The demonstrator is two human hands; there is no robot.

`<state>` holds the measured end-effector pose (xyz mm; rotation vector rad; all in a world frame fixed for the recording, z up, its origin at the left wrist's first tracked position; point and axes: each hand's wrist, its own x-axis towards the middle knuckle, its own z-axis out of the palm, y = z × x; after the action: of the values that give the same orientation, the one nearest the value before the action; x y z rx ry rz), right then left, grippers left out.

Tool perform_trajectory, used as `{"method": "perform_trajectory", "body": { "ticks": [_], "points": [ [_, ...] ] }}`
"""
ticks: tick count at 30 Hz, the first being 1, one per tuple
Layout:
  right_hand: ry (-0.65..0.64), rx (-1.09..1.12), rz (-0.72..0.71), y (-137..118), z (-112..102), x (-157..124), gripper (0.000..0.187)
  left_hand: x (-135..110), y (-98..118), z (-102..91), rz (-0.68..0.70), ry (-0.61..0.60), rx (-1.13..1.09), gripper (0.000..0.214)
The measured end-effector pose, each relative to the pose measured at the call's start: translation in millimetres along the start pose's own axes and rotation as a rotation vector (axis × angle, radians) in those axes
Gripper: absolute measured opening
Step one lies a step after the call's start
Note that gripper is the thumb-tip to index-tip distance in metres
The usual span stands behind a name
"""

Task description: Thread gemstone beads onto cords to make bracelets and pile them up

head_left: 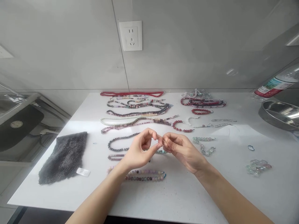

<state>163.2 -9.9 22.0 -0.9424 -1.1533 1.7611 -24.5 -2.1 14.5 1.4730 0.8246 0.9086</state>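
My left hand (140, 149) and my right hand (182, 152) meet above the middle of a white countertop (187, 199), their fingertips pinched together. Whatever lies between the fingertips is hidden or too thin to make out. Just below my left hand, a dark grey bead strand (119, 145) curves on the counter, partly covered by that hand. A strand of pale purple beads and a multicoloured one (144, 178) lie below both hands. Short green glass bead strands (203, 146) lie just beyond my right hand, apart from it.
Several more bead strands, including a long red one (132, 93), lie in rows at the back. A grey fuzzy cloth (63, 158) sits at left, beside a sink (21, 124). A steel bowl (279, 114) and a plastic bottle (275, 85) stand at right.
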Motion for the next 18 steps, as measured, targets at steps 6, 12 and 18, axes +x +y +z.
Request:
{"method": "perform_trajectory", "body": {
  "ticks": [6, 12, 18],
  "points": [
    [-0.068, 0.052, 0.054, -0.9, -2.4, -1.3, 0.029, -0.7, 3.7, -5.3, 0.013, -0.079, 0.051, 0.021],
    [-0.031, -0.015, 0.043, -0.3, 0.4, -5.1, 0.029, -1.7, 4.7, -8.4, -0.001, -0.123, 0.02, 0.022],
    [-0.001, -0.045, 0.033, -0.8, 2.7, -4.6, 0.034, -1.4, 3.6, -9.6, -0.017, -0.121, -0.018, 0.024]
  ]
}}
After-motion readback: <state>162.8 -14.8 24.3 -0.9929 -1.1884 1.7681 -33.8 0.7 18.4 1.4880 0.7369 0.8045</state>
